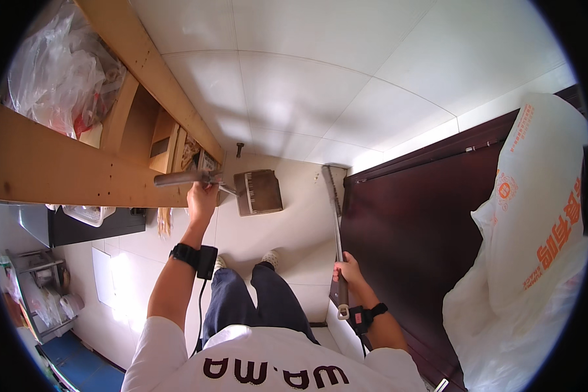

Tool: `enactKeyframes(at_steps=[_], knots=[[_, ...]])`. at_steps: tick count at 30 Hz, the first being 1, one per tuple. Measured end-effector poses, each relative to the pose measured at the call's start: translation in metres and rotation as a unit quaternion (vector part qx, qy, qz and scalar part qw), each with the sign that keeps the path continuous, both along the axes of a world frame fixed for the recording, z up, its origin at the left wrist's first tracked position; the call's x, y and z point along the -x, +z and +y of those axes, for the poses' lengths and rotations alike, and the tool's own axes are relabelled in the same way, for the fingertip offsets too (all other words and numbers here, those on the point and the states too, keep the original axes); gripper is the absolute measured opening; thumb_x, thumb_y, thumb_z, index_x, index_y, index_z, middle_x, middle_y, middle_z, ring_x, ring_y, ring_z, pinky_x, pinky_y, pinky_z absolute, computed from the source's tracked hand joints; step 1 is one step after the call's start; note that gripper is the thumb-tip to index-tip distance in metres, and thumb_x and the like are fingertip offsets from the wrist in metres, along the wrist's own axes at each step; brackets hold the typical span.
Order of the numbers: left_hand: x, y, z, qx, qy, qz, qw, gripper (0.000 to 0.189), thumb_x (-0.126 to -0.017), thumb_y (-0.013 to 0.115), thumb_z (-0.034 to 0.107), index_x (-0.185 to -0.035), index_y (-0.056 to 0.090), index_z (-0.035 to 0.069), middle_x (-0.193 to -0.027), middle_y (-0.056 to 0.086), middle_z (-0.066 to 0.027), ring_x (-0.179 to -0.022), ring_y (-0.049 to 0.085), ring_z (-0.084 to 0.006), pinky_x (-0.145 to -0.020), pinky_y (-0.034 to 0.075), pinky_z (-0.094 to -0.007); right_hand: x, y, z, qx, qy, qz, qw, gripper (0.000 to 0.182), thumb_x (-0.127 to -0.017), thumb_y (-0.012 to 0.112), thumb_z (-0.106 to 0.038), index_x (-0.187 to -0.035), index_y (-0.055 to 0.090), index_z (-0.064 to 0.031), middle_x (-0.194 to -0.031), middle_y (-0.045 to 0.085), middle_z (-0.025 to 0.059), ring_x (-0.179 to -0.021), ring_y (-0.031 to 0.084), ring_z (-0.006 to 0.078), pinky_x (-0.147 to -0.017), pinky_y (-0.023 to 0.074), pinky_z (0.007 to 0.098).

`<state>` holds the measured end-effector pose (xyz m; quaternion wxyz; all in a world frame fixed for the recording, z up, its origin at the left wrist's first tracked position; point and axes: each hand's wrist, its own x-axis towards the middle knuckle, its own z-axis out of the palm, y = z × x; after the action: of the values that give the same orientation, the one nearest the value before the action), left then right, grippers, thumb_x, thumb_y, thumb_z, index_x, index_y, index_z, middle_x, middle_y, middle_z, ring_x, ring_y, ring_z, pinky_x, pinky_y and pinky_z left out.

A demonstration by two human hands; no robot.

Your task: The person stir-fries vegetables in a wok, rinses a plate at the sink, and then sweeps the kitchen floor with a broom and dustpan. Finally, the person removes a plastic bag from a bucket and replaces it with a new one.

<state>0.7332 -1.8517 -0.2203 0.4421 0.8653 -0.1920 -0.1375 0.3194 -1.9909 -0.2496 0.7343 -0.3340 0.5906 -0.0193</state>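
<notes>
My left hand grips the long handle of a brown dustpan, near the wooden cabinet. The pan rests on the pale tiled floor, and a row of light comb teeth runs across it. In my right hand is the handle of a broom, held beside the dark red door. The broom's dark, narrow head reaches the floor close to the wall corner and looks slightly blurred. A few small yellowish bits of debris lie to the left of the broom head.
An open wooden cabinet stands at left, stuffed with clear plastic bags. A large white plastic bag hangs over the dark red door at right. A short dark pipe stands near the back wall. A metal rack is at lower left.
</notes>
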Motion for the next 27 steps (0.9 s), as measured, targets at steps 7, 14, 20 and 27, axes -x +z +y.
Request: enactKeyframes(at_steps=[7,14,20,27], knots=[[0.001,0.004,-0.047,0.041,-0.011,-0.051,0.998,0.029,-0.075,0.067,0.023,-0.096,0.058,0.005,-0.083,0.065,-0.0145,-0.077,0.063,-0.0301,-0.068,0.048,-0.0344,-0.035,-0.069,-0.01,-0.002,0.012,0.002,1.0,0.052,-0.075,0.041,0.007,-0.12,0.017,-0.0036,-0.061,0.041,0.0099,-0.042,0.046,0.0207,-0.036,0.042,0.0372],[0.008,0.001,-0.099,-0.002,-0.056,-0.04,0.998,0.026,-0.078,0.064,0.024,-0.093,0.055,0.004,-0.082,0.064,-0.0147,-0.08,0.061,-0.0334,-0.069,0.048,-0.0385,-0.048,-0.039,0.039,-0.069,0.161,0.003,0.985,0.075,-0.079,0.042,0.002,-0.138,-0.002,-0.0095,-0.064,0.045,0.0108,-0.044,0.048,0.0195,-0.039,0.0419,0.0348],[0.004,0.013,-0.116,-0.062,-0.11,-0.052,0.991,0.024,-0.079,0.062,0.021,-0.092,0.051,0.004,-0.085,0.063,-0.0164,-0.082,0.06,-0.0364,-0.07,0.047,-0.0434,-0.018,0.045,0.042,-0.139,0.023,-0.054,0.989,0.078,-0.075,0.05,0.003,-0.14,0.01,-0.0112,-0.061,0.047,0.0067,-0.045,0.046,0.0148,-0.042,0.0395,0.0295],[0.005,0.013,-0.107,-0.08,-0.111,-0.054,0.989,0.024,-0.078,0.062,0.023,-0.086,0.053,0.002,-0.081,0.062,-0.0183,-0.08,0.059,-0.0376,-0.07,0.047,-0.0441,-0.02,0.005,0.03,-0.018,0.038,-0.029,0.999,0.052,-0.074,0.046,0.005,-0.12,0.026,-0.0075,-0.056,0.042,0.009,-0.043,0.046,0.019,-0.039,0.0417,0.0342]])
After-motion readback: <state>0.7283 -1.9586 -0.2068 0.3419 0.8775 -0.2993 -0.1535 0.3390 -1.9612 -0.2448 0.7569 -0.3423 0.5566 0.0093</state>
